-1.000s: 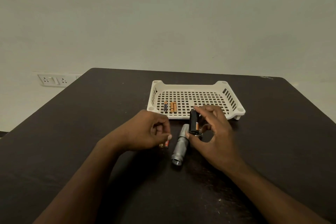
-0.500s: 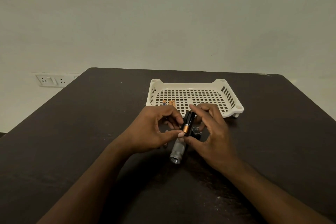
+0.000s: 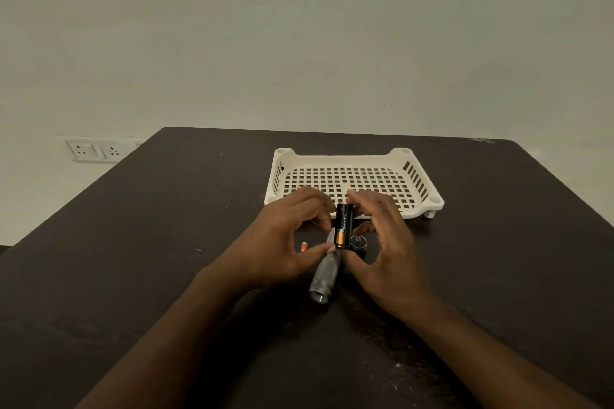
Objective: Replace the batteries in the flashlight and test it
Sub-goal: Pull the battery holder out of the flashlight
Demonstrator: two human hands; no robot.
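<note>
A dark table [image 3: 133, 259] runs out before me to a plain pale wall with a socket strip [image 3: 94, 150] low on the left. Between my fingertips stands the black battery holder [image 3: 344, 226], upright, a copper-topped cell showing in its near face. My right hand [image 3: 382, 252] pinches it, fingers over its top and thumb at its base; my left hand [image 3: 282, 242] is curled in against its left side, thumb at the bottom edge, and I think it grips too, though the contact is hard to read. Half a second ago the holder leaned; now it is straighter. Below the thumbs lies the silver flashlight body [image 3: 324, 277], lens toward me. Right of the holder sits the tail cap [image 3: 358, 243], and left of my left thumb a loose battery [image 3: 303, 247]. Beyond the fingers is the white tray [image 3: 418, 183].
</note>
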